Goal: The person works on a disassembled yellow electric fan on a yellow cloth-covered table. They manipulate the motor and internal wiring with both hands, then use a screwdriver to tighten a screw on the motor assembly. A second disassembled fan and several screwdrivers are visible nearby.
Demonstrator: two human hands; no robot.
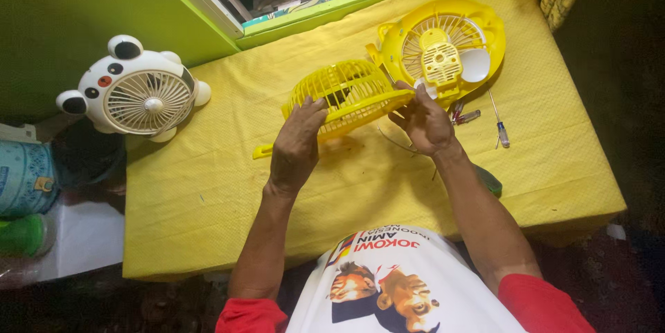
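Both hands grip the domed yellow plastic fan grille [350, 94], lifted just above the counter [228, 187] near its middle: left hand [298, 140] with fingers curled over the near-left rim, right hand [424, 120] pinching the right rim, close beside the round yellow plastic fan housing [443, 46] that lies face-up with its ribbed motor block and pale blades showing. Risk, as I judge it: the thin grille ribs could crack if squeezed or twisted hard, and the grille's edge sits near the exposed blades, so a careless swing could knock or bend them. A slim screwdriver with a clear handle [499, 125] and a small red-tipped tool lie just right of the right hand; a sweep of the forearm might roll them toward the edge. A thin dark wire trails under the grille and could snag. Counter is covered in a textured yellow cloth, slightly rumpled, overhanging the front. A white plastic panda-shaped fan [138, 94] stands at the far-left corner, partly off the cloth. Walls bright green, window sill behind, patterned curtain at upper right, dim floor around.
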